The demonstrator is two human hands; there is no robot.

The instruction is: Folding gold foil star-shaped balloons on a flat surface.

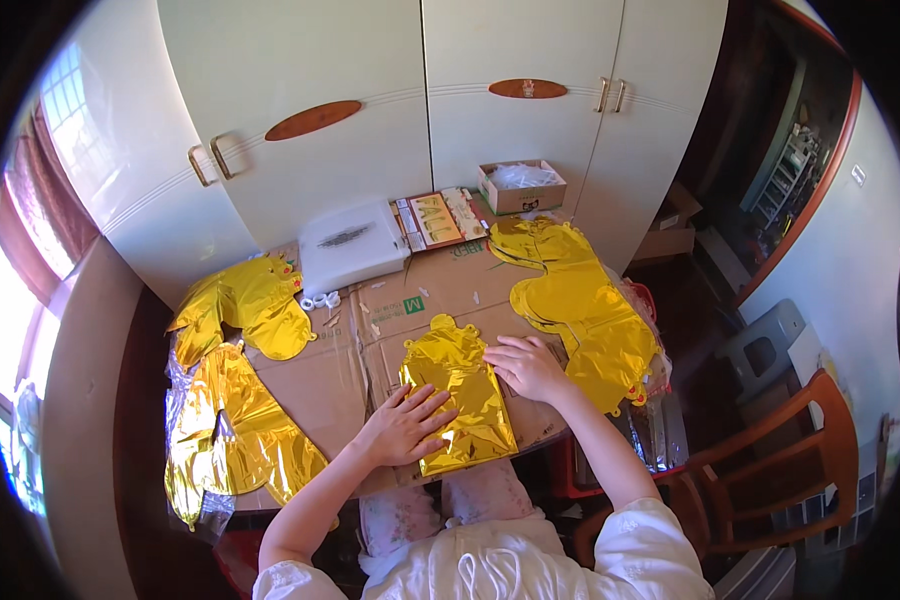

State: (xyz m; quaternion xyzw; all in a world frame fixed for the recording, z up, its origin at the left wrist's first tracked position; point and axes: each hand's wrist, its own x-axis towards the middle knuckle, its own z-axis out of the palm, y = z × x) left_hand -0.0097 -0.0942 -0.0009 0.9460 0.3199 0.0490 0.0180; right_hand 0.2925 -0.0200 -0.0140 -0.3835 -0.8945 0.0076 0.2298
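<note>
- Pale wardrobe doors fill the back of the room, with oval brown plaques and metal handles; a bright window is at the far left, a dark doorway at the right.
- Flattened cardboard covers the work surface before the wardrobe, creased near its middle and strewn with tiny scraps.
- Wooden chair at the lower right, with a grey stool beyond it near the wall.
- Overlapping gold foil sheets spread along the surface's right side.
- Two foil batches lie at the left: a rear foil batch and a front foil batch.
- White box at the back edge, dark streaks on top.
- Gold foil piece lying at the near middle, between the hands, its knobbed end toward the wardrobe.
- Small carton holding something whitish, right of a picture card.
- Left hand flat on the foil piece's left edge, fingers slightly spread.
- Right hand at its upper right edge, fingers extended, close together; I cannot tell whether they pinch it.
- White rings beside the white box.
</note>
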